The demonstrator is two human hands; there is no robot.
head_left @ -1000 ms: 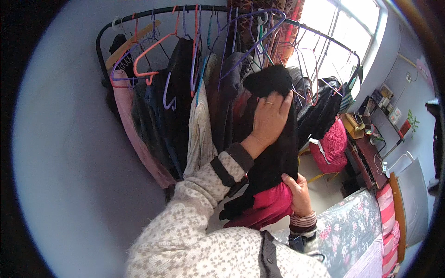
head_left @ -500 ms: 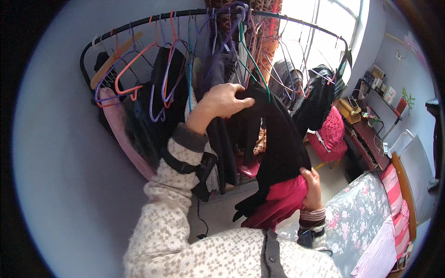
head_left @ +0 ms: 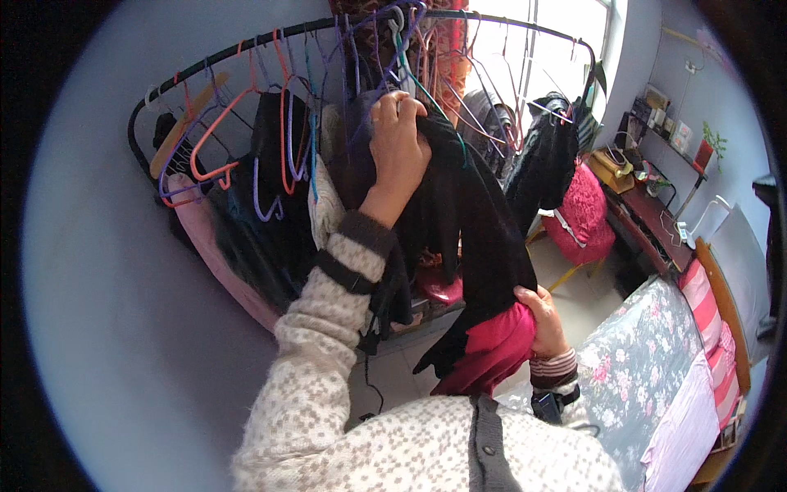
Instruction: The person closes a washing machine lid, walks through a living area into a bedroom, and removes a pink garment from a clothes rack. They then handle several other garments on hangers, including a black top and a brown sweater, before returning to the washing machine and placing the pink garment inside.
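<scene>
A black garment (head_left: 496,221) hangs from a green hanger (head_left: 433,102) on the rack, its long side sloping down to the right. My left hand (head_left: 399,148) is closed at the garment's upper part, close under the hanger; its fingertips are partly hidden. Lower down, my right hand (head_left: 544,318) grips the garment's edge, thumb on top. Bright magenta cloth (head_left: 496,348) shows below the black fabric, beside my right hand. Whether it is a lining or a separate piece I cannot tell.
A curved black rail (head_left: 246,51) carries several orange, purple and blue hangers and dark clothes. A pink garment (head_left: 217,246) hangs at the left. A magenta-covered chair (head_left: 580,234), a dark red desk (head_left: 648,215) and a bed with a floral cover (head_left: 627,369) stand at the right.
My left hand has moved up toward the hanger's top, and its fingers are more curled. My right hand still holds the garment's lower edge. The view has shifted slightly.
</scene>
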